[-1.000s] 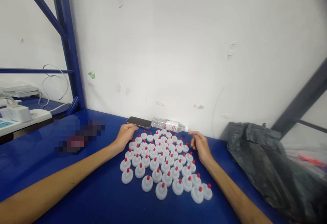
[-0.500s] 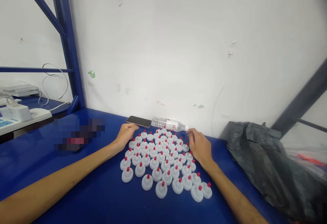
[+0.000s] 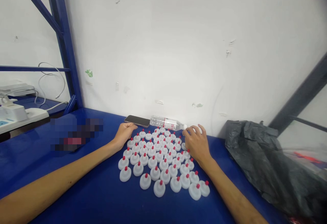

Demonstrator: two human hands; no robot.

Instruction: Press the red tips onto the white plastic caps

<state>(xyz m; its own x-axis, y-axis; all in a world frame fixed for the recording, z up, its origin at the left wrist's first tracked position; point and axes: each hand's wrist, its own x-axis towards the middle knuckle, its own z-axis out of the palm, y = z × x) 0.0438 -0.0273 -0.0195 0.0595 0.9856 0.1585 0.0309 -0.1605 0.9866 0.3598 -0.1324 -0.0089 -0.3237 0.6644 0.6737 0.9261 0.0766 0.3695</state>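
Note:
Several white, round, domed plastic pieces [image 3: 152, 162], each with a small red tip, stand in a tight group on the blue table [image 3: 102, 190]. At the far left corner of the group my left hand [image 3: 124, 135] rests with its fingers curled closed, close to the near edge of a dark-screened phone [image 3: 137, 121]; nothing shows in it. My right hand [image 3: 198, 144] lies by the far right pieces, partly covering one. Its fingers are apart, some raised, with the foremost ones close to the cap of a clear bottle [image 3: 168, 124] lying on its side.
A crumpled dark grey plastic bag [image 3: 252, 152] lies at the right. On the left are a blurred-out dark object [image 3: 81, 135], a white power strip [image 3: 33, 116] and cables. The white wall [image 3: 158, 47] rises behind the table, with blue frame posts [image 3: 65, 47] beside it.
My right hand has spread and lifted its fingers near the bottle cap. My left hand keeps its place by the phone. The whole view has shifted slightly.

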